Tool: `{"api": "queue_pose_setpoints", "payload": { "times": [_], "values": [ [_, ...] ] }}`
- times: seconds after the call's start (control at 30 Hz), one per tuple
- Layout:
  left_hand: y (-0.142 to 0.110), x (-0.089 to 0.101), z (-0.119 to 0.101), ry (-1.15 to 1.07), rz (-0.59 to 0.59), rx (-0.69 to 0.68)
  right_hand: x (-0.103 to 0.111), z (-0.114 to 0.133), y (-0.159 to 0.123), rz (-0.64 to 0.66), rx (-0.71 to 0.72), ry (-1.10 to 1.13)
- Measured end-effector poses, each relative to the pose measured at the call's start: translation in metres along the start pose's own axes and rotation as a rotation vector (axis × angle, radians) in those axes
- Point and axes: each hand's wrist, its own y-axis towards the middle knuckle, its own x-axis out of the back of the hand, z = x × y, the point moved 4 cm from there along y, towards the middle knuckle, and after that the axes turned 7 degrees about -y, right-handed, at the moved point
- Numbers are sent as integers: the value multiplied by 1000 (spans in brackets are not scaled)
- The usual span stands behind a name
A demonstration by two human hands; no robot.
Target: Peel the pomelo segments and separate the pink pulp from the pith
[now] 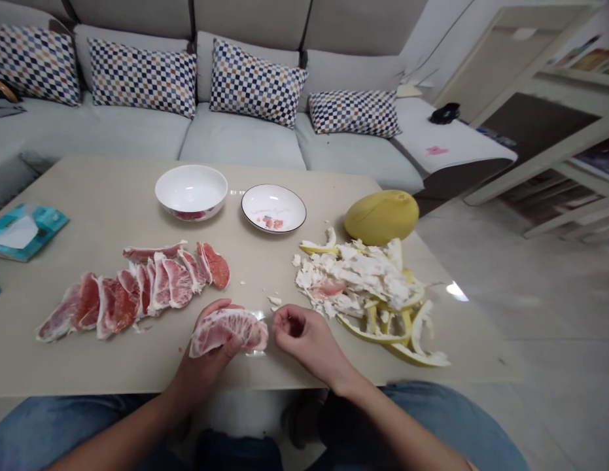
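Note:
My left hand (213,353) is closed round a pomelo segment (228,331), pinkish with white membrane on it, held over the table's near edge. Just right of the segment's tip is my right hand (309,340), its thumb and fingertips pinched together; whether a scrap is between them is too small to make out. To the left, a row of pink pomelo segments (159,282) lies on the table (137,366). On the right is a heap of white pith and yellow peel (363,281), with small scraps of pith (275,301) between it and my hands.
A white bowl (191,190) and a dark-rimmed plate (273,208) holding a few pink bits stand farther back. A whole yellow pomelo (381,217) sits behind the peel heap. At the far left lies a teal packet (27,230). A sofa (240,144) runs behind the table.

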Motion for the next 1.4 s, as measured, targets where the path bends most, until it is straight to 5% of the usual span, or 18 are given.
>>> {"api": "queue_pose_setpoints", "payload": {
  "times": [0.13, 0.3, 0.5, 0.67, 0.83, 1.0, 1.23, 1.4],
  "values": [
    [6, 3, 3, -159, 43, 56, 36, 2, 47, -138, 56, -124],
    [14, 6, 14, -468, 161, 258, 71, -2, 150, -340, 63, -346],
    [20, 10, -6, -620, 331, 94, 75, -9, 210, -343, 23, -491],
    [18, 14, -14, -640, 380, 106, 76, 19, 181, -286, 78, -500],
    [13, 17, -11, -566, 266, 146, 51, 55, 85, -4, 184, -384],
    [12, 13, -20, -290, 124, -69, 13, 56, 1, 243, 220, -298],
    [5, 3, -18, -5, 272, -111, -9, 29, -3, 156, 158, -213],
    [8, 11, -4, 118, 222, -152, -15, 23, -6, 68, 248, -272]
  ]
}}
